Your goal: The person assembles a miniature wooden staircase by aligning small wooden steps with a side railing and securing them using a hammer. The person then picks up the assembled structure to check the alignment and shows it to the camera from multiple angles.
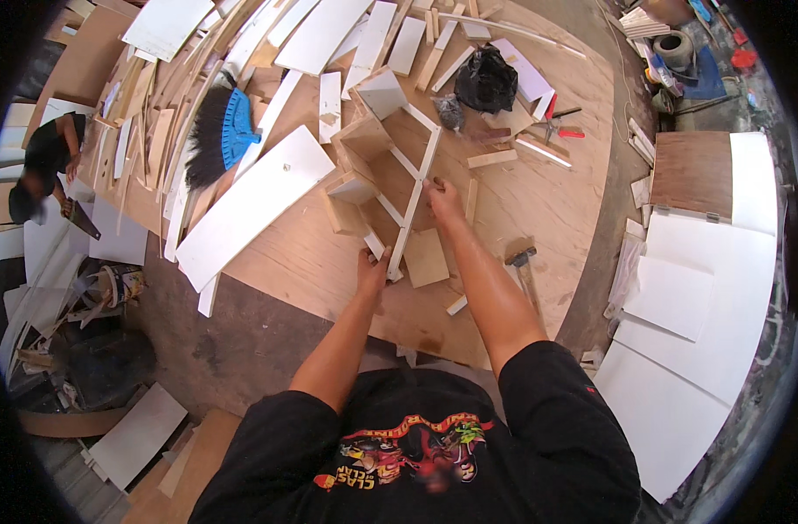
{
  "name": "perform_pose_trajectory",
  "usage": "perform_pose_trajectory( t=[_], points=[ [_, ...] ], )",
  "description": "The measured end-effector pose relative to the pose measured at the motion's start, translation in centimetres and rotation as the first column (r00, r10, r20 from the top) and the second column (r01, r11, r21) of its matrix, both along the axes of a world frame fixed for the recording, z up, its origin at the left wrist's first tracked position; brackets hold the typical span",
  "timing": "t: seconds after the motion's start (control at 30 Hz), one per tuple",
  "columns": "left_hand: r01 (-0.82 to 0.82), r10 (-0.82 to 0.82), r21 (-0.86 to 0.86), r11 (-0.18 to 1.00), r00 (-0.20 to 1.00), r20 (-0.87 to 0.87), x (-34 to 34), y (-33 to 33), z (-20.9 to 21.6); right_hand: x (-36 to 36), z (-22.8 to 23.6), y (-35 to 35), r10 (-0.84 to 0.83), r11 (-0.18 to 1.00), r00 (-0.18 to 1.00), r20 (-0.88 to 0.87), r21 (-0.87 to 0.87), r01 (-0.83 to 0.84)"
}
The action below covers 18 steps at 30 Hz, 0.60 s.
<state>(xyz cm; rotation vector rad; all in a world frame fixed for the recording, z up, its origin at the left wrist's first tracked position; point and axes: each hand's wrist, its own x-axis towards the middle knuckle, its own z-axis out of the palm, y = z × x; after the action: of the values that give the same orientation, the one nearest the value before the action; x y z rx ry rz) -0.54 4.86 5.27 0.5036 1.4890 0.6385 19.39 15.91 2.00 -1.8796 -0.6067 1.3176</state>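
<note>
In front of me a small wooden shelf unit point(409, 216) with white front edges and stepped compartments is tilted over the plywood sheet. My left hand point(372, 271) is closed around its near end, fingers at the white edge strip. Farther up the same strip, my right hand point(443, 202) grips the long white side. Beneath the unit's near end lies a square wood piece point(427, 258). A hammer point(523, 262) rests on the plywood to the right of my right forearm.
The plywood sheet point(552, 210) carries a white board point(255, 210), a blue broom head point(233, 129), a black plastic bag point(486, 80) and red-handled pliers point(563, 133). Stacked offcuts crowd the far left. White panels point(678, 349) stand right. Another person point(54, 148) holds a handsaw point(83, 221) at left.
</note>
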Motion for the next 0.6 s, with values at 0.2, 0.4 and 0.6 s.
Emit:
perform_pose_trajectory(
  t=[0.2,0.4,0.6],
  points=[
    [-0.055,0.020,0.246,0.968,0.989,0.144,-2.6,-1.1,-4.2,-0.1,2.2,1.9,0.112,0.993,0.987,-0.114,-0.013,-0.114],
    [-0.064,0.047,0.078,0.995,0.978,0.204,-2.4,-4.4,-1.2,2.3,2.8,-3.4,0.134,0.990,0.989,-0.064,-0.025,-0.136],
    [-0.047,0.004,0.175,0.983,0.971,0.239,-0.8,-10.1,-1.4,5.2,2.8,-11.5,0.057,0.994,0.996,-0.065,-0.084,-0.062]
  ],
)
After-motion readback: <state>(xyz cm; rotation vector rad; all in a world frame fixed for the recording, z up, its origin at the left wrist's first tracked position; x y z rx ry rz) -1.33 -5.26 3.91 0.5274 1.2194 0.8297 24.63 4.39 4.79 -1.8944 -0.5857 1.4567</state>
